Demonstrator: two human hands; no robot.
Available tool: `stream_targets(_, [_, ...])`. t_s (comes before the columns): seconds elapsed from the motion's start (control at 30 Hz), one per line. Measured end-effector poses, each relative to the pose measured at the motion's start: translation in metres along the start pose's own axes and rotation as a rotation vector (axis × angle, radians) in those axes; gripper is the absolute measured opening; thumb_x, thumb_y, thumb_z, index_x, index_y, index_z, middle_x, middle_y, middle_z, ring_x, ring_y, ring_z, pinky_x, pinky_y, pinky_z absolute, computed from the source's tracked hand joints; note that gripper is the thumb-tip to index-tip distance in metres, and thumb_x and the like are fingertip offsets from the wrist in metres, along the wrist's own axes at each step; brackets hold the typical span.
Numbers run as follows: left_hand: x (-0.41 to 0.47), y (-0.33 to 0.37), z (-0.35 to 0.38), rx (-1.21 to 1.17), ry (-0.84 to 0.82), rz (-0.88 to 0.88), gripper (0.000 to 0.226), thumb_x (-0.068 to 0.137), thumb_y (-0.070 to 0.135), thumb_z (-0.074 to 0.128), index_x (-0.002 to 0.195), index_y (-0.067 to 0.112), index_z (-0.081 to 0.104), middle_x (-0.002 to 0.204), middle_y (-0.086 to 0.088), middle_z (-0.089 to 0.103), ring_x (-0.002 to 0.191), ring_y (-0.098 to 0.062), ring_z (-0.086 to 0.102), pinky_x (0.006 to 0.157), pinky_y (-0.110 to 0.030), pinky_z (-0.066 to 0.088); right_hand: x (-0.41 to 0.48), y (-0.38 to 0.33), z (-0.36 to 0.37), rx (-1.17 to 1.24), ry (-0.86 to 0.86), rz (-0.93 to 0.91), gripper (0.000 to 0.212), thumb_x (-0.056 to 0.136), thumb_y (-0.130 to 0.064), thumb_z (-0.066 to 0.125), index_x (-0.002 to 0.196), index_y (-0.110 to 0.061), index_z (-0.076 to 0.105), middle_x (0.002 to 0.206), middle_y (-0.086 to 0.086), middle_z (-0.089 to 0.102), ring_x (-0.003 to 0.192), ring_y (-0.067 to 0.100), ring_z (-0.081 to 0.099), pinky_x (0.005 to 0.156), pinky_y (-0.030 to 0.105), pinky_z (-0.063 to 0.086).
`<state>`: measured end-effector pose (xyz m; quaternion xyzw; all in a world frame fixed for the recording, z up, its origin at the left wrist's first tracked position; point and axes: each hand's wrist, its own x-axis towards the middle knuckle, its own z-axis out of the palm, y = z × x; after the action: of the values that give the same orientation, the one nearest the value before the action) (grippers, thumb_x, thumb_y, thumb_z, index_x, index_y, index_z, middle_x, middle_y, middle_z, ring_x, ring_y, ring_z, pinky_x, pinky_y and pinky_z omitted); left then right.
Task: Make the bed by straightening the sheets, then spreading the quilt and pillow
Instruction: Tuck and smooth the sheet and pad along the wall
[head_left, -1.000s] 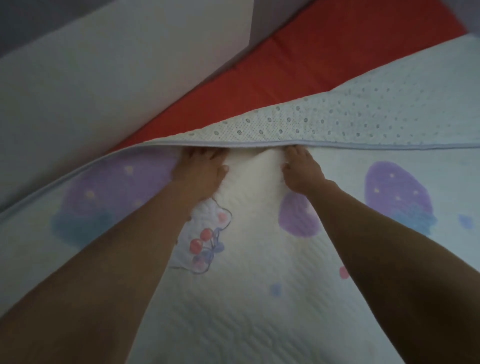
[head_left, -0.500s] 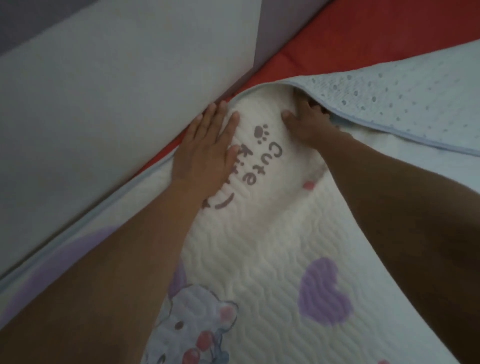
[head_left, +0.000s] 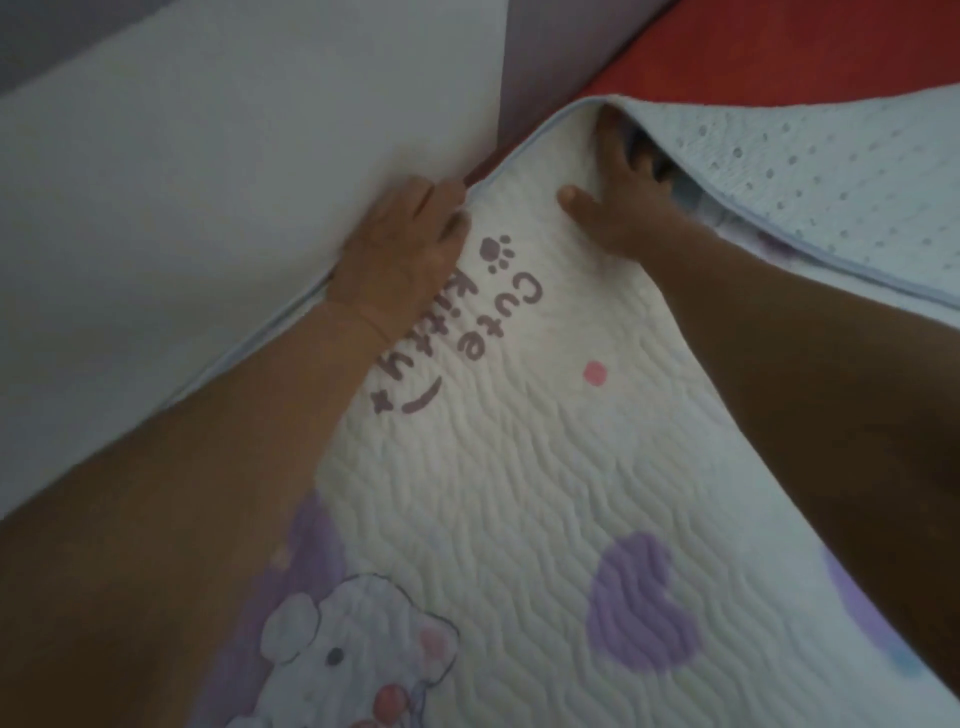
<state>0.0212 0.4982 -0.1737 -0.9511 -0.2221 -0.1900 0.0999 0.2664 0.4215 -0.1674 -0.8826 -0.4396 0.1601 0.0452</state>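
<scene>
A red-covered bed (head_left: 805, 47) sits hard against a white wall panel (head_left: 234, 182), its red surface bare at the upper right and showing as a thin sliver beside the panel. Directly on it lies a cream quilted pad with pale blue edging (head_left: 519, 467), printed with the purple lettering "Cute Kitty" (head_left: 467, 322), a purple heart (head_left: 644, 603), a pink dot (head_left: 595, 373) and a white cartoon kitten (head_left: 353, 649). The pad's far corner is folded over onto itself, showing a pale blue dotted underside (head_left: 805, 156).
</scene>
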Motion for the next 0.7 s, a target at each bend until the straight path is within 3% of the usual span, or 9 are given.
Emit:
stream_targets(0.07, [-0.001, 0.001, 0.010, 0.144, 0.033, 0.066, 0.018, 0.092, 0.010, 0.054, 0.105, 0.013, 0.067, 0.129, -0.003, 0.061, 0.113, -0.024, 0.053, 0.081, -0.036, 0.038, 0.002, -0.003, -0.003, 0.009, -0.022, -0.005, 0.089, 0.090, -0.065, 0.038, 0.151, -0.030, -0.017, 0.159, 0.013, -0.017, 0.144, 0.045, -0.014, 0.114, 0.064, 0.000])
stream_targets(0.17, [-0.010, 0.002, 0.019, 0.161, 0.092, 0.161, 0.034, 0.099, 0.005, 0.040, 0.130, 0.008, 0.054, 0.147, -0.008, 0.044, 0.135, -0.026, 0.043, 0.101, -0.038, 0.041, 0.005, -0.002, 0.009, 0.004, -0.057, 0.025, 0.084, 0.090, -0.069, 0.032, 0.150, -0.035, -0.016, 0.161, 0.005, -0.016, 0.146, 0.039, -0.013, 0.112, 0.066, 0.000])
stream_targets(0.23, [-0.013, -0.001, 0.025, 0.114, 0.032, 0.238, 0.041, 0.099, 0.003, 0.032, 0.138, 0.004, 0.045, 0.145, -0.015, 0.045, 0.133, -0.029, 0.045, 0.109, -0.041, 0.038, 0.007, -0.004, 0.017, -0.003, -0.113, 0.096, 0.078, 0.088, -0.074, 0.024, 0.148, -0.043, -0.013, 0.161, -0.001, -0.013, 0.146, 0.038, -0.011, 0.108, 0.072, -0.001])
stream_targets(0.33, [-0.009, 0.001, 0.033, 0.094, -0.121, 0.221, 0.047, 0.095, 0.003, 0.027, 0.139, 0.000, 0.043, 0.140, -0.021, 0.049, 0.128, -0.029, 0.051, 0.112, -0.038, 0.035, 0.014, -0.006, 0.020, -0.033, -0.124, 0.153, 0.075, 0.082, -0.081, 0.017, 0.146, -0.052, -0.010, 0.162, -0.005, -0.009, 0.147, 0.038, -0.008, 0.105, 0.075, -0.002])
stream_targets(0.47, [0.001, 0.009, 0.030, 0.073, -0.324, 0.166, 0.064, 0.088, 0.009, -0.003, 0.148, -0.007, 0.014, 0.153, -0.024, 0.024, 0.143, -0.028, 0.026, 0.120, -0.032, 0.006, 0.029, -0.003, 0.016, -0.060, -0.160, 0.171, 0.082, 0.071, -0.091, 0.013, 0.142, -0.057, -0.012, 0.162, -0.006, -0.009, 0.147, 0.037, -0.007, 0.105, 0.075, 0.001])
stream_targets(0.57, [0.007, 0.013, 0.031, 0.049, -0.312, 0.156, 0.066, 0.085, 0.008, -0.002, 0.147, -0.011, 0.011, 0.153, -0.026, 0.022, 0.143, -0.029, 0.026, 0.119, -0.031, 0.005, 0.037, -0.002, 0.013, -0.064, -0.158, 0.183, 0.082, 0.070, -0.092, 0.013, 0.140, -0.058, -0.014, 0.161, -0.007, -0.010, 0.146, 0.039, -0.008, 0.103, 0.077, 0.003])
stream_targets(0.7, [0.011, 0.017, 0.037, 0.078, -0.408, 0.111, 0.064, 0.085, 0.008, -0.005, 0.146, -0.009, -0.007, 0.158, -0.023, 0.006, 0.147, -0.025, 0.012, 0.119, -0.030, -0.001, 0.044, -0.002, 0.017, -0.055, -0.158, 0.169, 0.079, 0.072, -0.090, 0.014, 0.140, -0.059, -0.012, 0.161, -0.005, -0.011, 0.145, 0.044, -0.009, 0.105, 0.075, 0.003])
